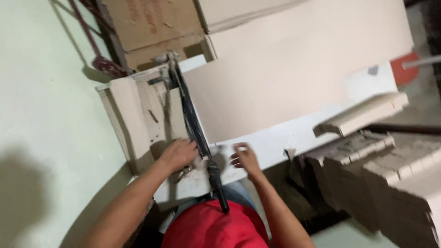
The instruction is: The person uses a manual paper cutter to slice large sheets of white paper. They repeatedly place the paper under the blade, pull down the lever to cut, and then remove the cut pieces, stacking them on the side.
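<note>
A manual tile cutter (151, 115) with a dark rail (188, 110) lies in front of me. Its black handle (217, 183) points toward my body. A large beige tile (294, 78) rests on the cutter's bed, right of the rail. My left hand (177, 155) lies palm down on the bed, just left of the rail's near end. My right hand (243, 158) hovers with fingers apart at the tile's near edge, slightly blurred. Neither hand grips anything that I can see. My red shirt (211, 227) fills the bottom of the view.
Stacks of pale tiles with rough grey undersides (390, 170) stand at the right. A cardboard box (151, 23) and another beige slab (239, 11) sit beyond the cutter. A pale green surface (41, 115) spreads to the left. A grey pipe (420, 62) crosses the far right.
</note>
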